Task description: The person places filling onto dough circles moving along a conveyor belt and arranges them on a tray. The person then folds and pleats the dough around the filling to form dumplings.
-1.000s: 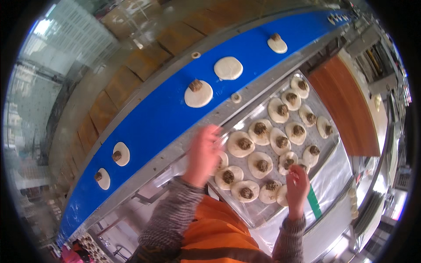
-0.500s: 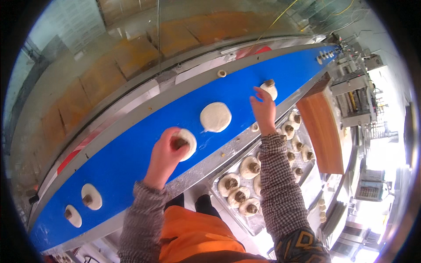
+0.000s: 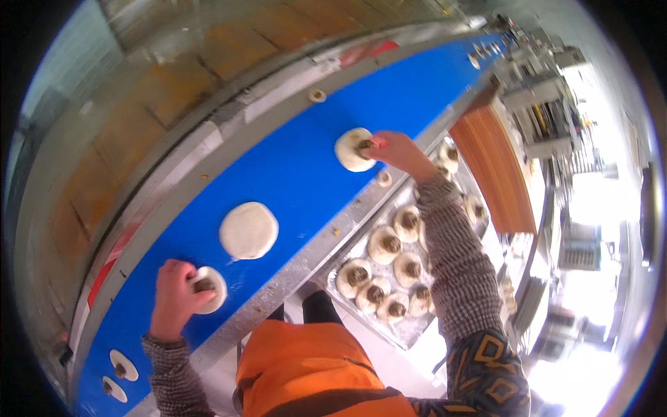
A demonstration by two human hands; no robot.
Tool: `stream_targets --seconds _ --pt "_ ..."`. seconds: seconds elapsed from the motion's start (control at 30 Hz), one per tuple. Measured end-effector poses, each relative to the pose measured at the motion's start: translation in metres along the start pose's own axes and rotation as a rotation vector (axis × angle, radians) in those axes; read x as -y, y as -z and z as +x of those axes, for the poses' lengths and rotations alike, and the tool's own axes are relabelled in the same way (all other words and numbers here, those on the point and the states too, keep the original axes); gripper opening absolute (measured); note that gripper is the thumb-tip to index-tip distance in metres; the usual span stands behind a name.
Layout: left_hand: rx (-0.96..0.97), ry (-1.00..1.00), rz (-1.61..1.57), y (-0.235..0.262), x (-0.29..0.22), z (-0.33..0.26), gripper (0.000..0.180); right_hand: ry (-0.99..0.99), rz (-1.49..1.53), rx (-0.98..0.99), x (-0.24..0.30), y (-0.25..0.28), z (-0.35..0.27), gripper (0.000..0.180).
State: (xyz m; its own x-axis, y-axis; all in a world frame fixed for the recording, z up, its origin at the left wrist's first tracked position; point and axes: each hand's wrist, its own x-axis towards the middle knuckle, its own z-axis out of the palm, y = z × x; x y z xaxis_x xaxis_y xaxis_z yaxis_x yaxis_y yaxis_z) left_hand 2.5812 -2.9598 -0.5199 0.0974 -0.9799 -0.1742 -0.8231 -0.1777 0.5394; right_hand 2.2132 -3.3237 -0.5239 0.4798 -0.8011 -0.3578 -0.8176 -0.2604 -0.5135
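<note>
1. Left hand (image 3: 175, 295): over the belt (image 3: 299, 174), toward its lower left end. Thumb and fingers curve around the left clump (image 3: 204, 285), brown, on the left disc (image 3: 218, 289), pale dough. Whether they squeeze or merely touch, cannot tell.
2. Left disc: lies on the belt, its left side partly behind the hand.
3. Right hand (image 3: 399, 152): reaches over the belt's near edge, fingers drawn narrow, tips at the right clump (image 3: 364, 146) on the right disc (image 3: 349, 151). Firmness of hold, cannot tell.
4. Right disc: on the belt, close to its near edge.
5. Bare disc (image 3: 249, 231): between the two hands, midway across the belt, no clump, touched by neither hand.
6. Two more topped discs (image 3: 122, 365) sit near the belt's lower left end, just beside each other.
7. Tray (image 3: 401, 336): beyond the belt's near edge, many topped discs (image 3: 383, 244) on it, partly behind the right forearm.
8. Handling, my judgement: dough light, soft, probably stretchy, apt to dent or sag if lifted by one edge; best supported from beneath. Clump looks moist, crumbly; best taken low on its sides, with gentle pressure.
</note>
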Motion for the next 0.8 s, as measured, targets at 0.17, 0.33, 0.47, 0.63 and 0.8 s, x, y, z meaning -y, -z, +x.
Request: stream_targets --seconds 0.17,0.33,0.47,0.63,0.8 --pt "0.200 0.336 -0.191 0.013 0.018 -0.046 0.037 0.109 -0.017 -0.012 0.008 -0.028 0.011 0.070" --pt "0.160 0.563 -0.170 0.029 -0.003 -0.099 0.038 0.221 -0.186 0.040 0.057 -0.064 -0.020 0.047" --pt "-0.016 0.707 -0.749 0.020 -0.070 -0.104 0.041 0.250 0.407 -0.187 0.073 -0.088 -0.100 0.035" --pt "0.751 0.422 -1.055 -0.060 -0.204 -0.024 0.038 0.031 1.308 -0.092 0.010 -0.061 -0.272 0.054" --pt "1.388 -0.093 -0.899 -0.197 -0.317 0.003 0.038 -0.534 1.269 -0.289 -0.060 -0.060 -0.440 0.052"
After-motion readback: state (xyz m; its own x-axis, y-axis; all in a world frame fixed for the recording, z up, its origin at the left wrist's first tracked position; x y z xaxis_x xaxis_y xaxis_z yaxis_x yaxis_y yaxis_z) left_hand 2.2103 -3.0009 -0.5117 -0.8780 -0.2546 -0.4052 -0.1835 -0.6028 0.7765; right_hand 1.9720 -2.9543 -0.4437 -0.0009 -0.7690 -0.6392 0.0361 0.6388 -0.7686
